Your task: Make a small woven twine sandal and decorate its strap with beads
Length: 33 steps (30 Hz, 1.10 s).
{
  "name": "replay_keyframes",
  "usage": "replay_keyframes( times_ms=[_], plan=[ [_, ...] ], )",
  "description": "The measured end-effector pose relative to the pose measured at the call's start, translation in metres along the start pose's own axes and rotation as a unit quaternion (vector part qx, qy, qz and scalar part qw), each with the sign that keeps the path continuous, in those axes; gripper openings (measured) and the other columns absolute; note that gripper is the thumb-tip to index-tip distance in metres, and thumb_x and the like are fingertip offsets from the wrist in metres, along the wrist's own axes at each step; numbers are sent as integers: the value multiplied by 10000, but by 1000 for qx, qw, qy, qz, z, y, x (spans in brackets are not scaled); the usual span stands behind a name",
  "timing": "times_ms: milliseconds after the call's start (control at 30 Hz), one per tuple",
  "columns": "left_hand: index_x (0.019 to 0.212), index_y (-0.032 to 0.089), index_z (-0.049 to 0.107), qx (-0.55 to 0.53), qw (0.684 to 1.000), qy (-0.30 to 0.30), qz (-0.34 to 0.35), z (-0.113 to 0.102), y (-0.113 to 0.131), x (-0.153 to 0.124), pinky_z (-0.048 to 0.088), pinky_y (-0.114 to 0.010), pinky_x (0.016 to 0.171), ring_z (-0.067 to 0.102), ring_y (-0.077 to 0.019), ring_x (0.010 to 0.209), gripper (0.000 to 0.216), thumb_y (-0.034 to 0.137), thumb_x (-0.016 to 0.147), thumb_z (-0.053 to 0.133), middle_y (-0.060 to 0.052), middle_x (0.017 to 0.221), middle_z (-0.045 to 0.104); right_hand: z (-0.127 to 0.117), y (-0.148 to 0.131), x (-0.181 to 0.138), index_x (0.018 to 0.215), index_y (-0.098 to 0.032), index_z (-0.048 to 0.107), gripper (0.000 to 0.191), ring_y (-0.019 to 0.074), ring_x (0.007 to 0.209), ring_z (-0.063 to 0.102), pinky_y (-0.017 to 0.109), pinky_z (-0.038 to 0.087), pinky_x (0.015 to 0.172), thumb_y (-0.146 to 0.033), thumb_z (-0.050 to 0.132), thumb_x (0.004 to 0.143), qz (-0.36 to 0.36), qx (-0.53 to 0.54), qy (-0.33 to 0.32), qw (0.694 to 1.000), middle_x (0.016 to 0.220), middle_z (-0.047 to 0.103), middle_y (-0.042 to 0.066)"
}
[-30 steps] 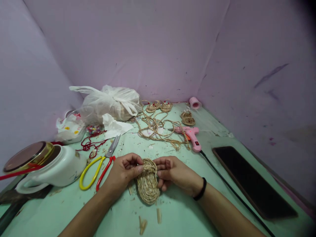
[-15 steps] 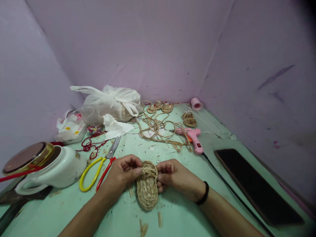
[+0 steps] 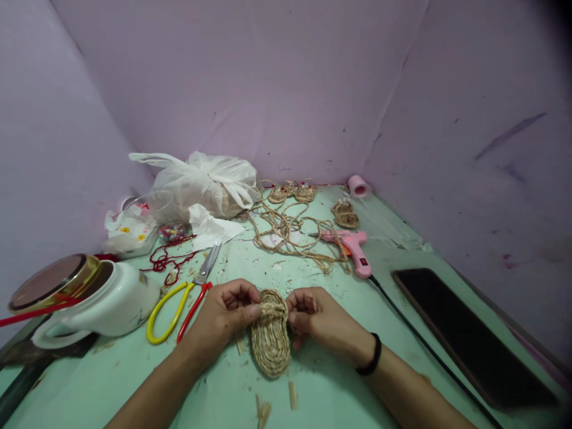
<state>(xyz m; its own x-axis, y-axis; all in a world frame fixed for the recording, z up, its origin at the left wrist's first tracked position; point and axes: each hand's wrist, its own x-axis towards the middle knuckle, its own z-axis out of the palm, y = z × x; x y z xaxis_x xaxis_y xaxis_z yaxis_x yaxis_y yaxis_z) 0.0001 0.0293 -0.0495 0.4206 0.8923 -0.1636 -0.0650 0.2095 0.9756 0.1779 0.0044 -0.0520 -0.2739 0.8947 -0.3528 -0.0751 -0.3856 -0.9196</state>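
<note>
Between my two hands is a small woven straw slipper point(image 3: 270, 345), its sole toward me and a braided strap across the far end. My left hand point(image 3: 230, 313) pinches the strap's left side with thumb and forefinger. At the right edge, near the other end of the strap, my right hand point(image 3: 315, 316) grips the slipper with bent fingers; its fingertips are partly hidden. Scissors point(image 3: 196, 289) with one yellow and one red handle lie just left of my left hand. Short straw scraps point(image 3: 263, 411) are on the table in front of the slipper.
A pink glue gun point(image 3: 351, 247) with a black cord lies beside tangled straw cord point(image 3: 286, 226). At right is a dark phone point(image 3: 469, 333). A white cup point(image 3: 116, 304) stands left. Behind are a plastic bag point(image 3: 201, 185), small finished slippers point(image 3: 305, 192) and red yarn point(image 3: 172, 259).
The whole view has shifted slightly, so things sit a little further right. Both hands keep their hold on the slipper, with hardly any change in the fingers.
</note>
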Motion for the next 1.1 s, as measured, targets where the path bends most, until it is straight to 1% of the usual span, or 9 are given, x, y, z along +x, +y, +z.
replay_keyframes(
  times_ms=[133, 367, 467, 600, 733, 833, 900, 1000, 1100],
  plan=[
    [702, 130, 572, 13, 1000, 2, 7, 0, 1, -1, 349, -181, 534, 456, -72, 573, 216, 259, 618, 724, 23, 630, 544, 1, -1, 0, 578, -156, 515, 57, 67, 403, 459, 223, 455, 421, -173, 523, 524, 1, -23, 11, 1000, 479, 497, -63],
    [791, 130, 574, 67, 998, -14, -3, 0, 1, -3, 357, -209, 546, 475, -97, 588, 275, 267, 598, 716, 4, 653, 558, -3, 2, 1, 592, -158, 531, 99, 52, 337, 392, 176, 388, 337, -106, 463, 542, 5, -69, 23, 997, 418, 443, -79],
    [827, 138, 565, 144, 989, 10, 2, 5, 4, -5, 281, -194, 462, 378, -73, 495, 271, 248, 608, 681, 53, 550, 463, -4, 4, 3, 600, -161, 535, 108, 47, 323, 365, 165, 372, 315, -99, 458, 558, -3, -87, 28, 996, 409, 416, -87],
    [804, 140, 590, 285, 957, 35, 41, 14, 11, -11, 230, -190, 427, 297, -66, 457, 173, 186, 640, 618, 80, 490, 370, -3, 6, 3, 617, -162, 541, 96, 49, 324, 348, 176, 384, 309, -118, 462, 586, -8, -109, 31, 994, 425, 406, -89],
    [807, 149, 630, 365, 923, 47, 109, 16, 11, -14, 314, -193, 460, 399, -80, 491, 123, 176, 698, 579, 38, 564, 498, -3, 7, 2, 628, -164, 550, 100, 53, 324, 348, 183, 374, 318, -119, 463, 608, -8, -127, 32, 991, 429, 397, -89],
    [835, 162, 646, 381, 912, 36, 149, 15, 8, -14, 385, -204, 528, 507, -102, 571, 135, 170, 725, 567, 1, 675, 603, -6, 7, 1, 638, -168, 567, 97, 55, 329, 356, 179, 331, 325, -125, 480, 636, -16, -143, 36, 989, 447, 426, -78],
    [847, 167, 649, 379, 911, 29, 157, 15, 7, -14, 411, -212, 571, 546, -114, 620, 144, 159, 732, 563, -11, 726, 635, -8, 6, -1, 686, -171, 603, 119, 63, 360, 383, 185, 322, 354, -123, 500, 652, -46, -185, 66, 979, 483, 477, -61],
    [842, 168, 648, 372, 915, 26, 157, 16, 8, -14, 421, -221, 603, 563, -124, 655, 141, 151, 737, 556, -18, 752, 648, -7, 1, -7, 818, -186, 638, 176, 93, 452, 450, 208, 350, 429, -142, 531, 686, -142, -283, 149, 937, 571, 561, -28],
    [850, 161, 637, 369, 918, 34, 141, 17, 9, -14, 407, -222, 575, 539, -122, 624, 146, 165, 731, 555, -14, 718, 631, 1, -3, -14, 860, -189, 628, 160, 103, 511, 490, 219, 388, 473, -177, 554, 718, -209, -288, 145, 923, 703, 619, 2]
  ],
)
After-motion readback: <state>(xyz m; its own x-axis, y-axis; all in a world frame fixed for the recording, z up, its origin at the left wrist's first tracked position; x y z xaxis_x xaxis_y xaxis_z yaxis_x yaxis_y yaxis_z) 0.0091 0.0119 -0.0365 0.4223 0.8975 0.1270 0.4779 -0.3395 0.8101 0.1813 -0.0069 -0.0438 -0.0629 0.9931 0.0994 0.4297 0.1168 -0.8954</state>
